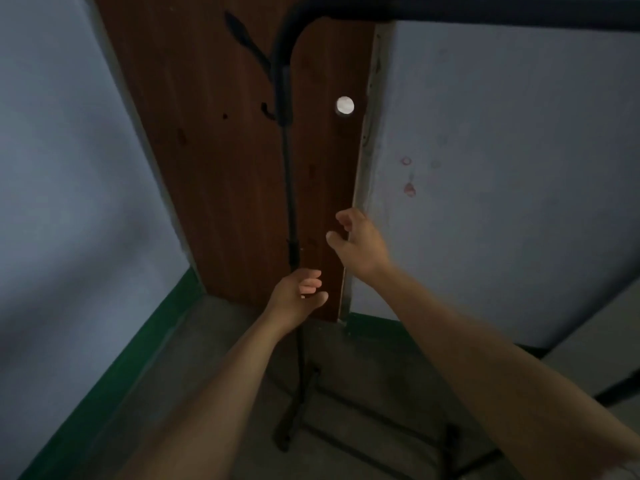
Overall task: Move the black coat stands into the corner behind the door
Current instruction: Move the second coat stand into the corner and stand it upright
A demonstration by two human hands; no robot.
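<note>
black coat stand (289, 188) stands upright against the wooden door (214, 161), apparently parked in its corner; left hand (298, 295) and right hand (358, 242) hover loosely spread, gripping nothing.

Dim room corner. Pale blue-grey walls (502, 168) fill the left and right of the frame, edged below by a green skirting band (114, 386). A brown wooden door (207, 168) with a round bright hole (345, 105) occupies the centre; grey concrete floor (214, 341) lies below.
</note>
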